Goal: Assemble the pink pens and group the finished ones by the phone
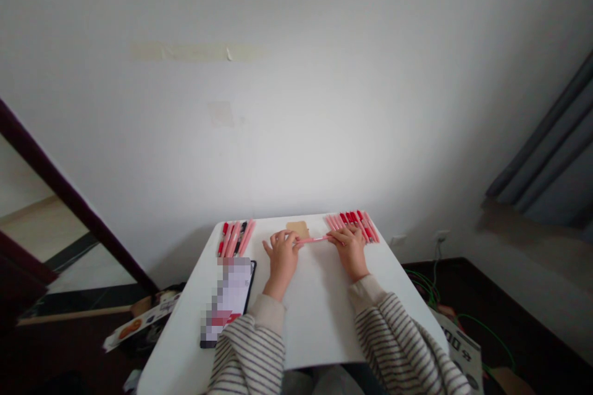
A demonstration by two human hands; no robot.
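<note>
A slim pink pen (pixel 315 239) lies crosswise between my hands, low over the white table. At its left end, the fingers of my left hand (pixel 283 254) are closed on it. My right hand (pixel 349 252) pinches the other end. Just behind the pen is a small tan square pad (pixel 297 227), partly covered by my left fingers. Beyond my right hand, a row of pink and red pens (pixel 359 222) lies side by side. Another group of pink, red and black pens (pixel 236 238) rests at the table's far left.
A phone (pixel 236 290) with a partly blurred screen lies on the left of the white table (pixel 319 321). The table's far edge is by a pale wall (pixel 296 136). Green cables (pixel 428 284) and a printed box (pixel 456 345) are on the floor at right.
</note>
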